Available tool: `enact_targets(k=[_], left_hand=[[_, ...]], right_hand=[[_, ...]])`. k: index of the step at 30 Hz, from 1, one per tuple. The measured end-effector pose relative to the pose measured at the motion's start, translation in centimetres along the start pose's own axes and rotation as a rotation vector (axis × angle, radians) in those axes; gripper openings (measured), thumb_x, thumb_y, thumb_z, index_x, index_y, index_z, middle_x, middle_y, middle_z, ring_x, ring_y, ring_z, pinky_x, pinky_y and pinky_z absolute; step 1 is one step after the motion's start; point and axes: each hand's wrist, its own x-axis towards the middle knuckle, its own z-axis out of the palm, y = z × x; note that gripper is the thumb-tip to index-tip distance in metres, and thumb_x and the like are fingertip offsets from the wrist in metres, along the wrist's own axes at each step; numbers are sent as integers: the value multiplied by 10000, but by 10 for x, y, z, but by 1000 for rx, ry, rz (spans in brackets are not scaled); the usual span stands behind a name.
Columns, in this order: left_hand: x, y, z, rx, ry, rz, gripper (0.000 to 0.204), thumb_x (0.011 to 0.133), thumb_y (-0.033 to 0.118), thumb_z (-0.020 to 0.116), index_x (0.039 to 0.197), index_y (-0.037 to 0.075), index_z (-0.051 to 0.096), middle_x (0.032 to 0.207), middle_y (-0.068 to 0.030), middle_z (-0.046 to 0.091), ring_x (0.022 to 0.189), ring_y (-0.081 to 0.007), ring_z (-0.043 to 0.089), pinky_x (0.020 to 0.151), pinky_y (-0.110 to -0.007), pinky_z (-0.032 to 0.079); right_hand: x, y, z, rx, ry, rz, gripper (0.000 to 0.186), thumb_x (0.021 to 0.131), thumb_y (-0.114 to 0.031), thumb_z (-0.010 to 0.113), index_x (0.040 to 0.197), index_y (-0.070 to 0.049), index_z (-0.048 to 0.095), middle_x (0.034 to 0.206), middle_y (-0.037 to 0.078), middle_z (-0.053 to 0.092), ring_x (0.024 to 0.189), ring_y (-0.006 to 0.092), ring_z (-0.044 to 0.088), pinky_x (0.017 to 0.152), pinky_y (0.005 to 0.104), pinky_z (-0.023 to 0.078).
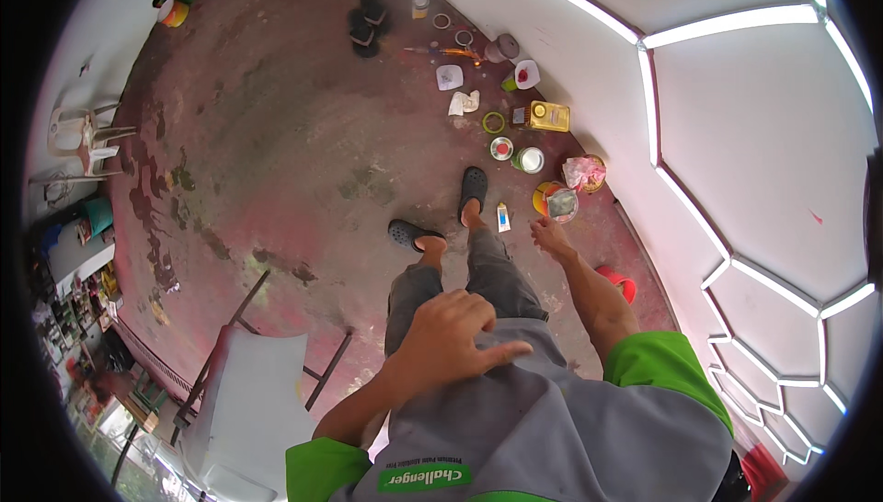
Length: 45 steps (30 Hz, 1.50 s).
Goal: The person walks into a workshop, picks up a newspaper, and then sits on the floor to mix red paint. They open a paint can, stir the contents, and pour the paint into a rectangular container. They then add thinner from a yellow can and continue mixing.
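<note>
My left hand point(458, 336) rests in front of my waist over the grey shirt, thumb out to the side and fingers loosely bent, holding nothing visible. My right hand point(550, 235) reaches forward and down, fingers loosely bent, with nothing visible in it. It is nearest a yellow-orange bucket point(542, 199) with grey material inside and a small white tube or packet point(503, 217) on the floor. A white can point(528, 161), a can with red centre point(501, 148), a yellow rectangular tin point(549, 116) and a pink crumpled bag point(584, 172) stand beyond.
The stained floor point(239, 116) meets a white wall point(736, 134) with hexagonal lights on my right. A white panel on a metal stand point(248, 382) is behind-left. A chair point(72, 134) stands far left, dark slippers point(366, 24) lie ahead, and a red object point(624, 283) is at right.
</note>
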Motion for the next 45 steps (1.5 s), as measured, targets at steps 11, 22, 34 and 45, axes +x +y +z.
enact_targets(k=[11, 22, 34, 45], left_hand=[[-59, -263, 173, 273, -115, -1240, 917, 883, 450, 783, 1582, 51, 343, 1647, -281, 305, 1501, -490, 321, 1164, -620, 370], [-46, -250, 217, 285, 106, -1394, 934, 909, 419, 746, 1632, 36, 297, 1664, -343, 235, 1528, -534, 257, 1222, -630, 291], [-31, -249, 190, 140, 233, -1317, 811, 940, 367, 716, 1586, 21, 370, 1608, -327, 364, 1487, -511, 347, 1222, -588, 304], [-36, -237, 80, -143, 706, -1252, 714, 989, 313, 684, 1551, -13, 389, 1564, -290, 445, 1467, -456, 411, 1212, -514, 343]], right_hand=[[249, -48, -40, 682, 263, 397, 850, 866, -682, 760, 1379, -27, 585, 1225, 173, 612, 955, 278, 632, 750, 443, 533], [437, -121, -68, 1083, 210, 504, 986, 840, -821, 649, 1585, -218, 416, 1587, 139, 496, 1430, 408, 462, 1189, 727, 179], [400, -103, -71, 1154, 517, 357, 933, 810, -440, 845, 1463, 28, 372, 1268, 198, 648, 939, 361, 735, 689, 558, 645], [200, -182, -66, 668, 553, 56, 845, 796, -434, 862, 1324, 158, 574, 1195, 200, 697, 1002, 291, 725, 835, 396, 621]])
